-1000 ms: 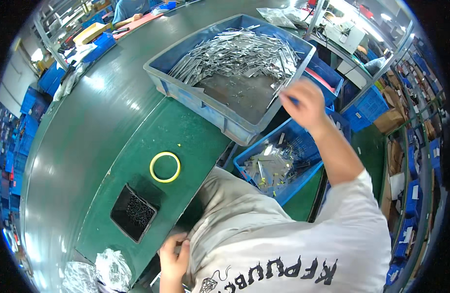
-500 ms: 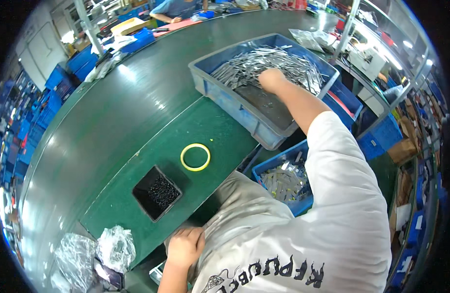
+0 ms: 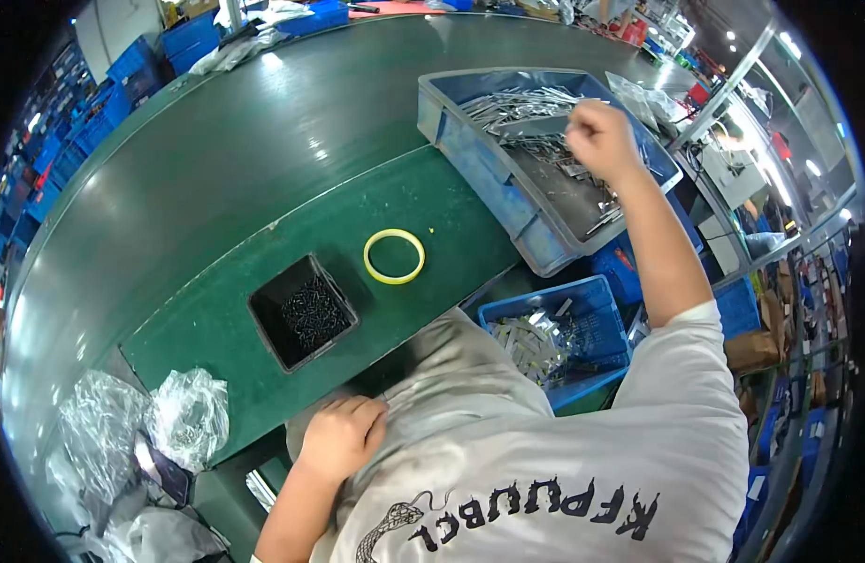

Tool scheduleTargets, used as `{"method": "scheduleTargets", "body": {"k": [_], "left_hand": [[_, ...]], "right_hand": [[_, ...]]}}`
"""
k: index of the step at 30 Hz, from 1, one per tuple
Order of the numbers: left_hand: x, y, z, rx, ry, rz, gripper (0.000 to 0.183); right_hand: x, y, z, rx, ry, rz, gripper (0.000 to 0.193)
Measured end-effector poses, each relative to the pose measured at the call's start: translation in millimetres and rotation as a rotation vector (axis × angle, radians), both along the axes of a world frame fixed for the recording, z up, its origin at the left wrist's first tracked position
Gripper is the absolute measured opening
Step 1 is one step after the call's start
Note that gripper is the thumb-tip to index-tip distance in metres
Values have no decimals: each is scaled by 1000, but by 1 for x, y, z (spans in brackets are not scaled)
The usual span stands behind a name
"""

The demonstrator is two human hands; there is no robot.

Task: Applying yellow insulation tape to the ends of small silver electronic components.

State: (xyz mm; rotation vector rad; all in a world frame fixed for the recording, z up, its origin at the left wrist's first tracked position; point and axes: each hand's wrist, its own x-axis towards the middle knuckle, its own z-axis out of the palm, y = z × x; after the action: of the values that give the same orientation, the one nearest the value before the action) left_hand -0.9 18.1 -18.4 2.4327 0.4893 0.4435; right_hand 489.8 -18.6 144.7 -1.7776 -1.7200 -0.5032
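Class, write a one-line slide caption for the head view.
Right hand over a blue plastic bin of thin metal strips, left hand near the green table.

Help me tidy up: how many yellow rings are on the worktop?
1: the yellow ring lies on the green worktop, right of the black bin. The plastic bags could hide others.
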Motion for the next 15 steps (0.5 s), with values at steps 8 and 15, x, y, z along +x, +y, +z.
{"method": "scheduleTargets", "body": {"k": [8, 15], "left_hand": [[-5, -6, 2, -248, -194, 137, 33], [-5, -8, 10, -466, -320, 28, 40]], "right_hand": [[-127, -26, 2, -43, 277, 561, 14], [-255, -5, -111, -398, 398, 984, 12]]}}
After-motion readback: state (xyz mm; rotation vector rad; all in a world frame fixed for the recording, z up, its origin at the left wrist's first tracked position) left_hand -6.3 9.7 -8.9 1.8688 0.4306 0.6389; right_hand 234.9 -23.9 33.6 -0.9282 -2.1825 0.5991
